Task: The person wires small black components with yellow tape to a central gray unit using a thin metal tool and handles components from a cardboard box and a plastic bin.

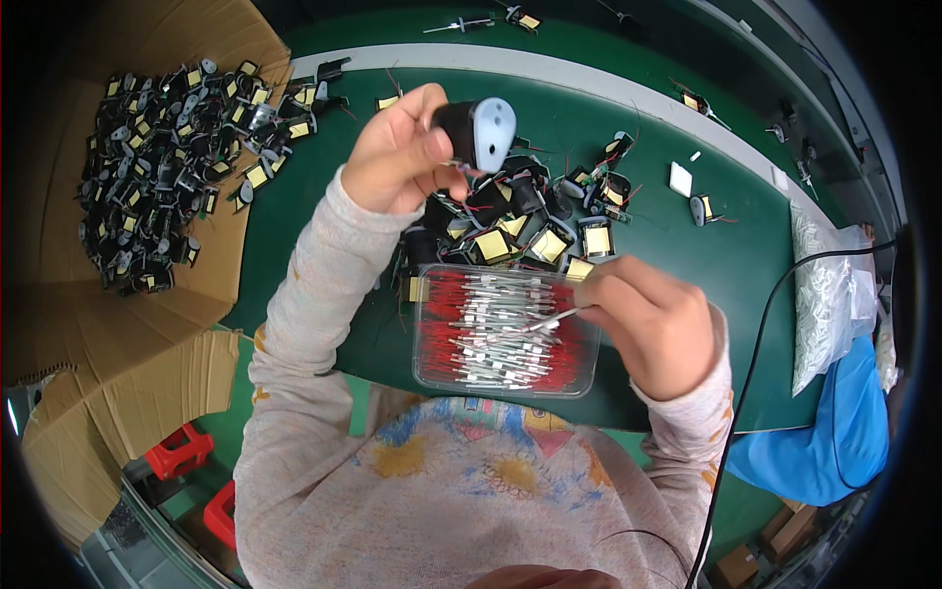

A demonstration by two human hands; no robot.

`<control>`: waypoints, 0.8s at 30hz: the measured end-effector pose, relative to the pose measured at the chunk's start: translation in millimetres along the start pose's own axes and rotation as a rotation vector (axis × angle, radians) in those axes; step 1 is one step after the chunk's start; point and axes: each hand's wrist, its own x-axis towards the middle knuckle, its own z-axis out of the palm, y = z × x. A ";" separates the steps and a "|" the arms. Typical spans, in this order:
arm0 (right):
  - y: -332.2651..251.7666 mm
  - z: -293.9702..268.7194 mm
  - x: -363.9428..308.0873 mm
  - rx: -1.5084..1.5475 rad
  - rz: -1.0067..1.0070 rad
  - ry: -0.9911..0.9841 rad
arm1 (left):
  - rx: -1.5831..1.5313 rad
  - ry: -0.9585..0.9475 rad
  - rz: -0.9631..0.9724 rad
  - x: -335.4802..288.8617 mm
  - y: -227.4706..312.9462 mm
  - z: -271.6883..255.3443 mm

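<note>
My left hand [392, 152] is raised above the bench, its fingers closed round a black housing with a grey-blue oval end cap [495, 135]. Holes show in the cap, and thin wires hang near my fingers. Lower down, my right hand [655, 329] pinches a thin whitish rod-like lead [557, 319] over a clear plastic box [590, 365]. White and silver leads with red ends [505, 329] fill that box in rows. Behind it lies a heap of black housings [530, 201] with yellow patches and loose red wires.
To the left, a cardboard box [211, 312] contains many similar housings. One single housing [701, 209] and a white block [680, 179] lie right of the heap. A bag of small white parts [820, 304], a blue cloth-like item [822, 422] and a black cable [758, 363] occupy the right side.
</note>
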 end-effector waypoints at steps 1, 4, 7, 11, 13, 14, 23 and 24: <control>1.4 -4.9 -0.6 0.008 0.020 -0.007 | -0.046 0.035 -0.021 0.4 0.1 7.3; 7.0 -10.9 -1.8 0.071 -0.031 0.059 | -0.028 0.031 -0.073 2.5 5.8 33.8; 13.5 -14.0 1.3 0.189 -0.074 0.135 | 0.078 0.059 -0.148 3.7 8.1 47.8; 11.8 -28.7 0.3 0.230 0.007 0.241 | 0.092 0.068 -0.074 1.9 2.5 54.2; 15.0 -30.5 0.3 0.166 0.021 0.349 | 0.051 0.067 -0.048 2.1 5.0 53.9; 15.1 -29.8 0.0 0.166 0.019 0.348 | 0.051 0.067 -0.046 2.4 4.1 53.2; 8.5 -23.1 -3.9 0.123 0.172 0.466 | 1.389 -0.204 0.058 -4.6 19.5 83.2; 7.6 -23.3 -3.7 0.160 0.169 0.469 | 1.407 -0.202 0.043 -6.0 17.9 85.9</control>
